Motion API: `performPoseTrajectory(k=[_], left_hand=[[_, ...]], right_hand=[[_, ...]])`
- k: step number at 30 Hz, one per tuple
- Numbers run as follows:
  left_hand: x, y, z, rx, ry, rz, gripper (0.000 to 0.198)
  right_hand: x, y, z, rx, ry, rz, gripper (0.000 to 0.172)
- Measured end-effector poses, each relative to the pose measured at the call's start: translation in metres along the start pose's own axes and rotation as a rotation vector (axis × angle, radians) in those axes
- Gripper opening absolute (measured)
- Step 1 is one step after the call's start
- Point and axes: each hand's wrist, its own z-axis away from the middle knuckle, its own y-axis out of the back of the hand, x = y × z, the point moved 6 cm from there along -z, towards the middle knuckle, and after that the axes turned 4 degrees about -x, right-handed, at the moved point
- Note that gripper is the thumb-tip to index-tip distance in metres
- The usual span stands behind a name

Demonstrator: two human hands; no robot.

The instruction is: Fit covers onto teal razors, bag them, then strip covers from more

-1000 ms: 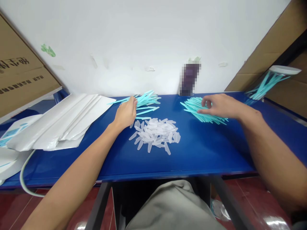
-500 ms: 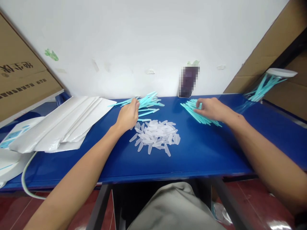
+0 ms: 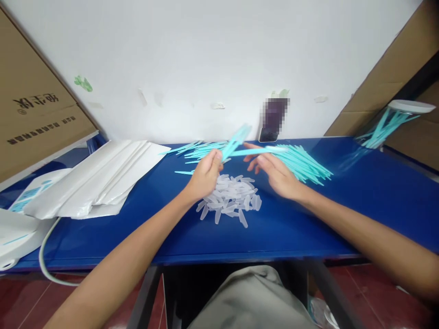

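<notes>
My left hand is closed on several turquoise eyebrow razors, slim plastic sticks that fan out up and to the right, smeared by motion. One of them reaches across toward my right hand, whose fingers are apart beside it; whether they touch it I cannot tell. Below and between the hands lies a heap of translucent white blade caps. A neat pile of turquoise razors rests just beyond my right hand. Behind my left hand, looser razors lie scattered on the blue table.
White padded envelopes are stacked at the left, over a white device with a cable. A phone-like dark object, pixelated, leans on the wall. On the right, a clear jar with turquoise sticks lies tilted. Cardboard boxes flank both sides.
My left hand has moved right from the loose razors, holding several razors. My right hand has left the right pile and come inward toward the left hand.
</notes>
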Motion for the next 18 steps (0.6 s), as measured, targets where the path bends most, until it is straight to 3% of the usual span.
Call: performPoseTrajectory(k=[4, 6, 9, 13, 18], left_hand=[[0.021, -0.026, 0.013, -0.179, -0.076, 0.023, 0.037], [0.027, -0.032, 0.016, -0.198, -0.088, 0.067, 0.036], [0.032, -0.036, 0.016, -0.124, -0.139, 0.030, 0.033], [0.040, -0.040, 0.016, 0.007, -0.281, -0.203, 0.031], [0.042, -0.037, 0.018, 0.134, -0.356, -0.375, 0.029]], right_hand=[[-0.008, -0.001, 0.005, 0.133, -0.004, -0.138, 0.063], [-0.013, -0.001, 0.008, 0.137, 0.004, -0.166, 0.066], [-0.022, -0.011, 0.011, 0.056, 0.037, -0.203, 0.068], [-0.027, -0.026, 0.014, -0.022, 0.067, -0.261, 0.067], [-0.025, -0.024, 0.013, 0.048, 0.058, -0.313, 0.062]])
